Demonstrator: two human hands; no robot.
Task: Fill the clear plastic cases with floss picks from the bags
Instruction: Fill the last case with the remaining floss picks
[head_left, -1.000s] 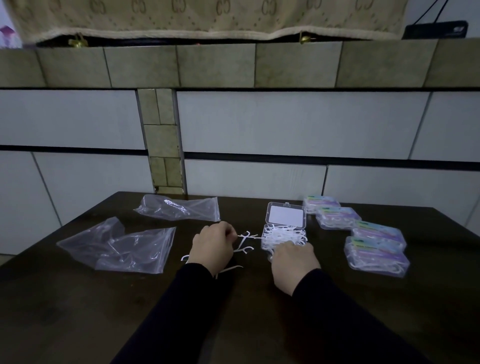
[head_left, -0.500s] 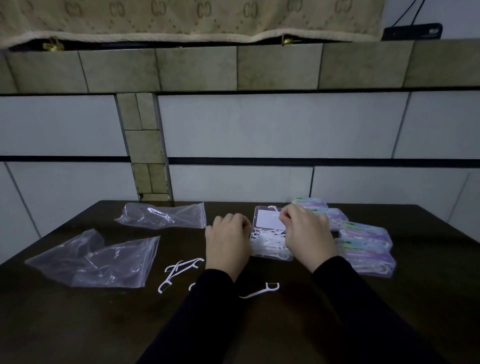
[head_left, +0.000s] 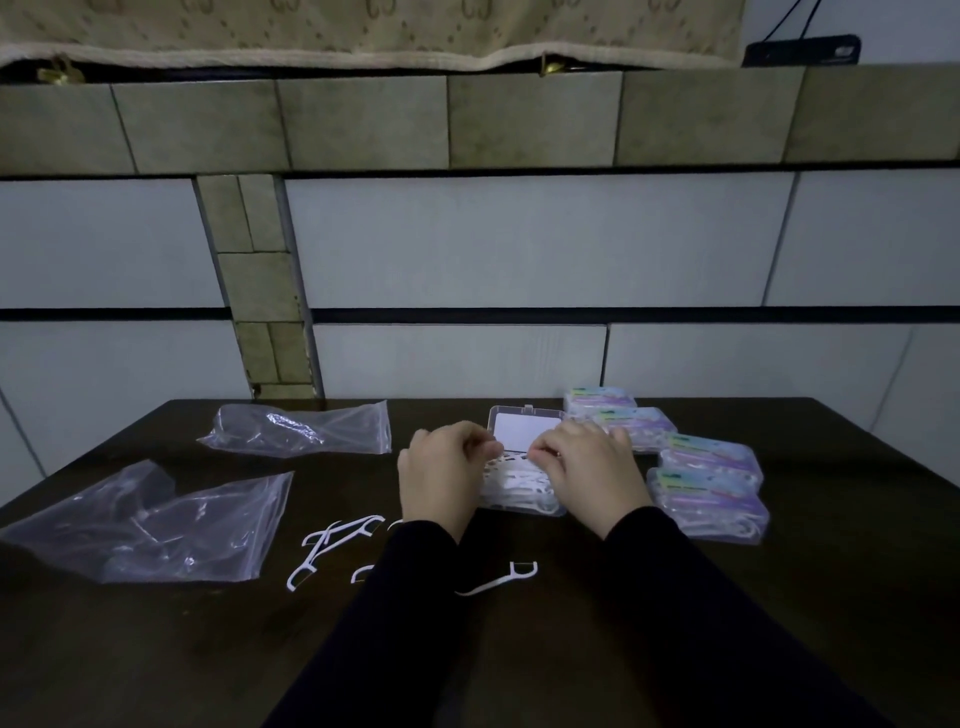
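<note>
Shift since a second ago: both hands off the loose picks, up over the open case (head_left: 524, 467).
Left hand (head_left: 441, 475): fingers curled at case's left edge; held item, if any, not discernible.
Right hand (head_left: 589, 470): fingertips pinched at lid hinge line, likely tucking picks flat for closing.
Floss picks (head_left: 337, 540): several stray on table (head_left: 156, 649), unpacked.
Bags (head_left: 150, 519): near-empty, pushed left.
Filled cases (head_left: 711, 483): stacked right, clear of work.
</note>
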